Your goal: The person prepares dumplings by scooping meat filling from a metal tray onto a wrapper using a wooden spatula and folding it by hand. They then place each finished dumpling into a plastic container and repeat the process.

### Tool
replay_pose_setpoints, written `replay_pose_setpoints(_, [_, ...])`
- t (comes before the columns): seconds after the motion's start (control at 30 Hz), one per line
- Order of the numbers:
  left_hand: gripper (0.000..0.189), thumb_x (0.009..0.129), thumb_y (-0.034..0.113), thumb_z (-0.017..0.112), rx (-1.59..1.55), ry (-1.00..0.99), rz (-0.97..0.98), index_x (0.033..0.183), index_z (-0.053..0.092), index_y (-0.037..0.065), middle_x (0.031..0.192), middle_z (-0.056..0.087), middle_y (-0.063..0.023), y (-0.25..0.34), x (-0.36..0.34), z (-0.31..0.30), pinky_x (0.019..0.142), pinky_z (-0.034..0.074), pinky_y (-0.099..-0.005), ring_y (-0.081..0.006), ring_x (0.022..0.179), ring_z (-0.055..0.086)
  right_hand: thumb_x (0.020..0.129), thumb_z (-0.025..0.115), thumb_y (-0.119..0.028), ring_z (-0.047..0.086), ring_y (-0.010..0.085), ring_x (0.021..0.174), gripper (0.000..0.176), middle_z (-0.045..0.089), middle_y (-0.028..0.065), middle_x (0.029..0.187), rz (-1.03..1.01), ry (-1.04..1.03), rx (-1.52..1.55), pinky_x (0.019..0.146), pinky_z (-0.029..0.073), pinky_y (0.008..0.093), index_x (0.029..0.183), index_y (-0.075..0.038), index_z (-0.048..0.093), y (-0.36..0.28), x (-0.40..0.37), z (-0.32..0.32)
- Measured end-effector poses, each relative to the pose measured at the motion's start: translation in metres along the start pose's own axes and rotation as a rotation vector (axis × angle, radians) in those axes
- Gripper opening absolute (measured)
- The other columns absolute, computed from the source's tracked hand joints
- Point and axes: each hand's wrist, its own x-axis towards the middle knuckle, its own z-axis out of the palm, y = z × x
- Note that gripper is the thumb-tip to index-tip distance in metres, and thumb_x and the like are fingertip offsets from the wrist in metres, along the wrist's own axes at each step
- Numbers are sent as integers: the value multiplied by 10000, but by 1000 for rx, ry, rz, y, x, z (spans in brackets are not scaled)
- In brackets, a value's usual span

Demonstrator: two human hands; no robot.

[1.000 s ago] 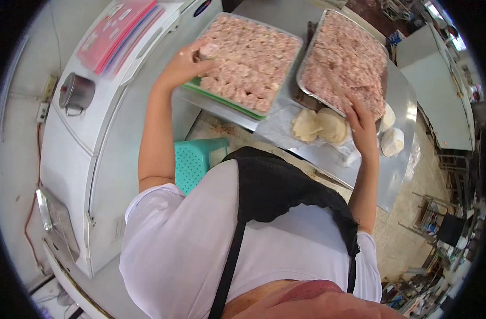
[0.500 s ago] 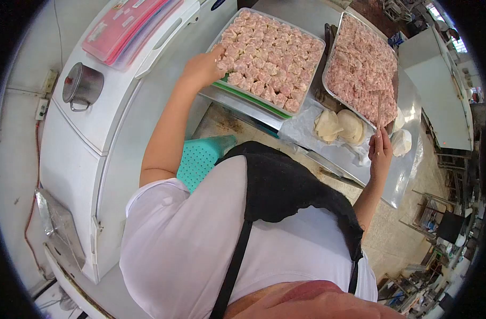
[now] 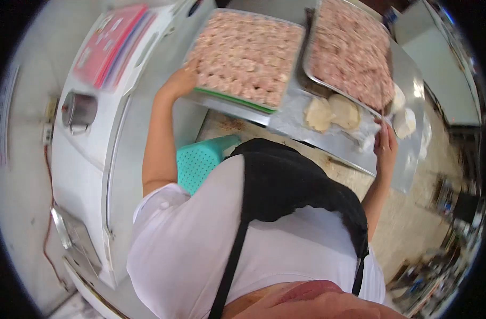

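My left hand (image 3: 180, 82) is at the left edge of a tray of small meat dumplings (image 3: 248, 56), its fingertips touching the dumplings there; blur hides whether they grip one. Set closely in rows, the dumplings fill this tray, which has a green lower rim. My right hand (image 3: 385, 142) has its fingers closed round the end of a thin tool (image 3: 381, 109), which points at the near corner of a metal tray heaped with ground meat (image 3: 352, 53). Round pale wrappers (image 3: 345, 112) lie in a stack on plastic sheeting, left of my right hand.
White lumps (image 3: 404, 123) sit beside the meat tray on the metal table (image 3: 410, 175). To the left stands a white freezer (image 3: 83, 159) bearing a metal mug (image 3: 80, 110) and pink folders (image 3: 107, 45). A teal perforated basket (image 3: 200, 162) is below the table.
The whole view has shifted, with the trays now further left and higher. My right hand sits slightly farther from the meat. My left hand remains at the dumpling tray's edge.
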Motion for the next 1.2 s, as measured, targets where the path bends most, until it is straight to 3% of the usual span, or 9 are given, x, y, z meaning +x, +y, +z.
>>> replay_pose_setpoints(0.07, [515, 929, 249, 420, 45, -136, -154, 1413, 354, 83, 1334, 474, -254, 39, -10, -22, 1006, 397, -412, -370, 1201, 496, 995, 449, -330, 312, 18, 518, 310, 362, -86, 614, 9, 0, 24, 441, 226, 195, 997, -87, 642, -4, 6, -7])
replay_pose_setpoints(0.17, [491, 919, 259, 457, 283, -255, -387, 1373, 422, 76, 1266, 530, -246, 129, -22, -42, 965, 414, -428, -403, 1128, 528, 994, 446, -357, 315, 26, 489, 353, 374, -69, 569, -48, -35, 48, 433, 243, 199, 924, -63, 627, -4, 20, -24])
replay_pose_setpoints(0.23, [385, 886, 213, 509, 205, 161, -30, 1245, 543, 77, 1161, 592, -248, 152, -19, -28, 918, 438, -459, -391, 1079, 560, 995, 442, -363, 322, 28, 475, 363, 389, -60, 556, -1, -43, 49, 428, 248, 201, 909, -61, 624, -10, 26, -37])
replay_pose_setpoints(0.3, [315, 857, 182, 571, -105, 237, 251, 1156, 614, 93, 1167, 604, -193, 208, -6, -4, 928, 437, -431, -370, 1085, 555, 999, 429, -371, 343, 34, 444, 380, 437, -39, 544, 49, -102, 44, 416, 263, 204, 884, -64, 623, -2, 38, -54])
replay_pose_setpoints(0.47, [220, 840, 133, 615, -391, -2, 549, 1046, 635, 58, 1018, 634, -142, 317, 23, 102, 791, 492, -374, -315, 868, 613, 999, 431, -368, 350, 36, 449, 378, 436, -41, 545, 42, -186, 59, 420, 268, 203, 887, -64, 625, 10, 55, -86])
replay_pose_setpoints(0.9, [156, 800, 144, 632, -295, -38, 69, 900, 615, 26, 857, 601, -137, 310, 16, 166, 771, 470, -367, -297, 827, 599, 974, 491, -305, 487, 121, 553, 327, 555, 44, 624, -125, -569, -212, 528, 386, 282, 894, -27, 643, 76, 89, -109])
replay_pose_setpoints(1.0, [182, 839, 140, 604, -502, -32, -156, 987, 612, 35, 907, 623, -83, 309, 12, 144, 794, 469, -331, -215, 846, 606, 929, 569, -259, 558, 204, 659, 271, 620, 131, 739, -235, -708, -320, 641, 446, 340, 949, -1, 647, 63, 90, -93])
replay_pose_setpoints(1.1, [256, 852, 123, 621, -1548, -40, -280, 1086, 578, 29, 974, 624, -24, 303, 3, 131, 791, 480, -308, -141, 899, 592, 925, 565, -298, 592, 282, 689, 307, 635, 159, 776, -280, -818, -263, 659, 459, 373, 944, -4, 652, 57, 91, -76])
replay_pose_setpoints(1.2, [285, 854, 135, 640, -1045, -5, -254, 1110, 568, 31, 980, 638, -28, 308, -12, 145, 790, 489, -315, -157, 870, 611, 929, 532, -313, 614, 355, 762, 327, 651, 176, 816, -431, -902, -492, 705, 474, 432, 921, -12, 660, 66, 94, -56])
